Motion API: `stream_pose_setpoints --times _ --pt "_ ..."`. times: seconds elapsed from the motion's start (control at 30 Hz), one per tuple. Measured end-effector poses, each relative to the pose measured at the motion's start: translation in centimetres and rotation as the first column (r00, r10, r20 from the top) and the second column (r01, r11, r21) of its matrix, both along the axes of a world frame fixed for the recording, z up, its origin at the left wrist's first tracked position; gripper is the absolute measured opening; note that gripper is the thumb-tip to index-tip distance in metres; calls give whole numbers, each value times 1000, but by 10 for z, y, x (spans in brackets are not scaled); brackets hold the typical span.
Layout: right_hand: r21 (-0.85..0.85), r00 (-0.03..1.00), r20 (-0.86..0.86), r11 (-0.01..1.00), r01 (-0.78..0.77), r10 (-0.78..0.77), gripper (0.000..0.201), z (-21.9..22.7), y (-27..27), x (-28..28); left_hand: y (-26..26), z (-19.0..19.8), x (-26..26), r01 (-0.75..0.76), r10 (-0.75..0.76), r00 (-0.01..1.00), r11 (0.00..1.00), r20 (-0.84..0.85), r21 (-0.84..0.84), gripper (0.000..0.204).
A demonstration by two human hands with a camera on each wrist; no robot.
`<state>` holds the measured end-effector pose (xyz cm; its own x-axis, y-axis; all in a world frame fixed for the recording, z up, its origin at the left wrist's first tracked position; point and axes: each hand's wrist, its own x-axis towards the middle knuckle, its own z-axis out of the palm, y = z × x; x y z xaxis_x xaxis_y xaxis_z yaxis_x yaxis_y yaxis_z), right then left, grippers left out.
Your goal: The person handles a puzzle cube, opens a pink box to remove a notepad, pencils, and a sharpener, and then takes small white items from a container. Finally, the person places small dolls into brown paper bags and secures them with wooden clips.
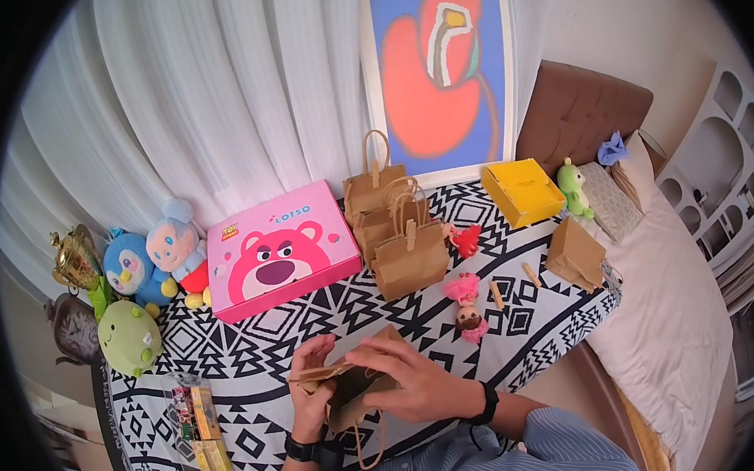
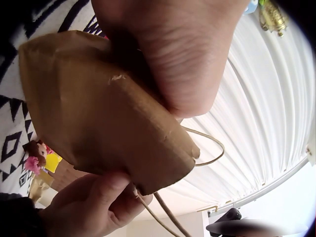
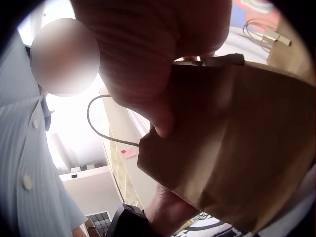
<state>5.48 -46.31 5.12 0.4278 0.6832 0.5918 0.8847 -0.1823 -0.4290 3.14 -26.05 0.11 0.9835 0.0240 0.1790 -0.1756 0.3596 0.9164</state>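
A brown paper bag (image 1: pixel 389 335) is held in front of the body, its mouth facing up toward the head camera. My left hand (image 1: pixel 310 394) grips the bag's rim on the left side. On the opposite side my right hand (image 1: pixel 423 386) pinches the rim, its fingers reaching over the mouth. In the left wrist view, the right thumb (image 2: pixel 106 190) presses the paper beside the cord handle (image 2: pixel 165 212). Another handle loop (image 1: pixel 373 457) hangs down toward the lap. The bag's inside is dark, and its contents are hidden.
On the patterned cloth stand a pink bear box (image 1: pixel 284 249), several paper bags (image 1: pixel 411 263) and a yellow box (image 1: pixel 524 192). A pink-dressed doll (image 1: pixel 466 303), a wooden peg (image 1: pixel 496 295) and another bag (image 1: pixel 576 255) are at right. Plush toys (image 1: pixel 131 338) and packets (image 1: pixel 201 424) are at left.
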Motion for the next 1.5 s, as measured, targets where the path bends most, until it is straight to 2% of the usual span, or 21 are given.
stream_pose_setpoints --times 0.2,0.5,1.03,1.5 --pt "32 999 -53 999 6 -4 19 3 -1 5 0 3 -1 -12 11 998 1000 -64 -9 61" --pt "38 997 -81 999 8 -5 19 1 1 7 -1 -7 1 -39 39 998 999 -57 4 53" --pt "35 993 -117 999 -3 7 20 1 1 8 -2 -7 1 -31 30 997 1000 -68 -5 52" --pt "56 985 -173 998 8 2 22 3 1 6 -2 -5 2 -40 40 999 999 -2 -11 63"
